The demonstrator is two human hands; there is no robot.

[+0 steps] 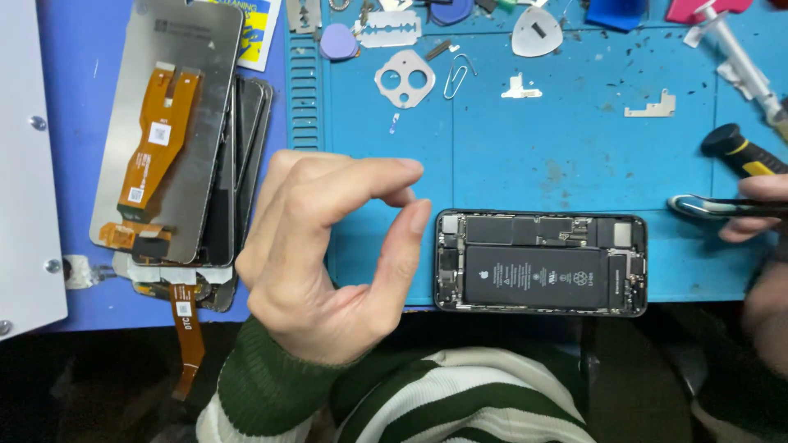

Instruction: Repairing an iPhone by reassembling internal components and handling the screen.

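Note:
My left hand hovers over the near edge of the blue work mat, just left of an opened phone. Its thumb and fingertips are pinched together, and nothing shows between them. The phone lies flat with its back off, showing a black battery and circuit boards. At the right edge my right hand grips metal tweezers, whose rounded end points left above the phone's top right corner. A green and white striped sleeve covers my left wrist.
A stack of phone screens with orange flex cables lies at the left beside a white panel. On the mat's far part are a camera-hole plate, paperclip, razor blade, picks, small metal brackets and a black-yellow screwdriver.

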